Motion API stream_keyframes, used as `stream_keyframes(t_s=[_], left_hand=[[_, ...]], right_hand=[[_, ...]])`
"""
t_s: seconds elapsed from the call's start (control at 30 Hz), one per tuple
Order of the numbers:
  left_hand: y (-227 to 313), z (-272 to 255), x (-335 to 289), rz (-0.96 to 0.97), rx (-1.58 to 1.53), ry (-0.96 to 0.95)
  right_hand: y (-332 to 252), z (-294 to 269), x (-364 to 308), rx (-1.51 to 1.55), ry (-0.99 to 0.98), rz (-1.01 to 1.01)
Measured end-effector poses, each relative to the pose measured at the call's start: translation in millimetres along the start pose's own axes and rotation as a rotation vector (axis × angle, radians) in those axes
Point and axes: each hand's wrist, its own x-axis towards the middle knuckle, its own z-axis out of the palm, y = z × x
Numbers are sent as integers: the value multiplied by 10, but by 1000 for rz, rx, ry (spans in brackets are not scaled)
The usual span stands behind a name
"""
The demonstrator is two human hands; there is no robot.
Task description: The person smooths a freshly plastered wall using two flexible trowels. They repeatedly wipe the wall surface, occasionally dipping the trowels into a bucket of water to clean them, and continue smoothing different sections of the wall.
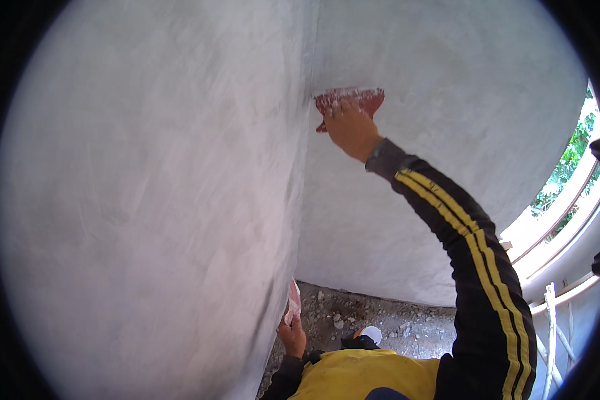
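Note:
My right hand (353,128) is closed round a red putty spreader (368,100), pressing it flat on the right-hand wall (393,220) close to the inner corner. White paste is smeared along the spreader's upper edge. Low down, beside the edge of the left-hand wall (160,200), my left hand (292,335) grips a flat, pale red piece (293,303) coated with white paste. It resembles a second spreader, though its exact kind is unclear. Both walls have a grey-white, smoothed coat.
Loose rubble and stones cover the ground (407,327) below. A round white object (372,335) lies near my body. To the right, a window opening (567,167) shows greenery, with pale poles (550,340) standing beneath it.

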Motion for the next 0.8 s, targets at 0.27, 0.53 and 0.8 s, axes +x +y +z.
stream_keyframes(t_s=[0.27, 0.53, 0.8], left_hand=[[-283, -164, -75, -98, 63, 5], [-212, -210, -84, -109, 51, -65], [109, -8, 42, 13, -55, -53]], right_hand=[[-783, 712, -592, -88, 66, 61], [-94, 69, -323, -129, 365, 46], [-428, 338, -1110, 722, -68, 66]])
